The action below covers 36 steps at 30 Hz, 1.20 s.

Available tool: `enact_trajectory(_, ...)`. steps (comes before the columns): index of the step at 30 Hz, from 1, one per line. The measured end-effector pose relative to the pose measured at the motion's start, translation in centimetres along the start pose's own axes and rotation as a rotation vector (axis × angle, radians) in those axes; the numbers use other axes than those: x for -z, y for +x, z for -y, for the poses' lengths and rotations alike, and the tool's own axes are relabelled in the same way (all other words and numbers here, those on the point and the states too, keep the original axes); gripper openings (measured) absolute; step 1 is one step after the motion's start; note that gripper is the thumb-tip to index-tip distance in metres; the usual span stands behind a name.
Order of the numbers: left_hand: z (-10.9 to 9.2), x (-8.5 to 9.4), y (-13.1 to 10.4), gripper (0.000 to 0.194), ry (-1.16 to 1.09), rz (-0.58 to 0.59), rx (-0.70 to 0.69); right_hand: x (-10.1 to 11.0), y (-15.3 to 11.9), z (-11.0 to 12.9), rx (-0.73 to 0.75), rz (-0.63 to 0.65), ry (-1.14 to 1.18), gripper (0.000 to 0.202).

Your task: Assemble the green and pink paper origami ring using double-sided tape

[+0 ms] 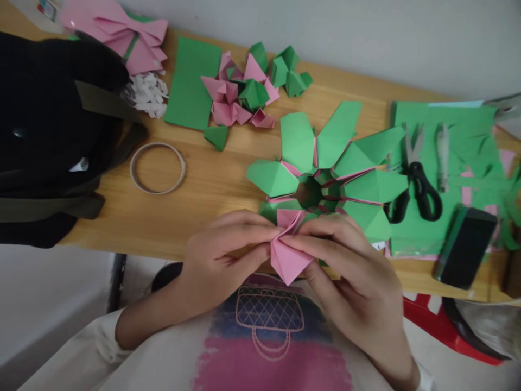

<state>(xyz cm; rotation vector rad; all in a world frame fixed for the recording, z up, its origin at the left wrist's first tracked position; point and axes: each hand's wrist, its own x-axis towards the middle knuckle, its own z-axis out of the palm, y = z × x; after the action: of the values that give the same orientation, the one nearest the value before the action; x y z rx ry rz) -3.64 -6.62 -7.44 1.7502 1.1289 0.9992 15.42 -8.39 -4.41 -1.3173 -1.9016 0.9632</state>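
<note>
Pinching pink paper [290,262], long axis near-to-far, between left hand [226,258] and right hand [358,274], just short of green flower [337,137].

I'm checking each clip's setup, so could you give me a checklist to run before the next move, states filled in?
1. Left hand gripping the folded pink paper piece: ok, pinched.
2. Right hand gripping it too: ok.
3. Hands apart from the green-and-pink folded-paper ring: cannot tell, they overlap in view.
4. Black-handled metal scissors set down: ok, on green paper sheets.
5. Black rectangular phone-like object well back from the wooden table's front edge: not ok, close to it.
</note>
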Motion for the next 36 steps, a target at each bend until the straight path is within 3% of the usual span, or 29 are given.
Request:
enact_trajectory(7, 0.1, 0.5, 0.5, 0.017, 0.069, 0.053, -0.023, 0.2, 0.1, -0.1, 0.007, 0.036, -0.046, 0.030)
enact_trajectory(21, 0.7, 0.8, 1.1, 0.018, -0.055, 0.103, 0.003, 0.4, 0.2, -0.3, 0.003, 0.000, -0.018, 0.038)
enact_trajectory(36, 0.4, 1.1, 1.7, 0.019, -0.048, 0.136, -0.025, 0.5, 0.3, 0.0, 0.026, 0.111, -0.090, 0.040)
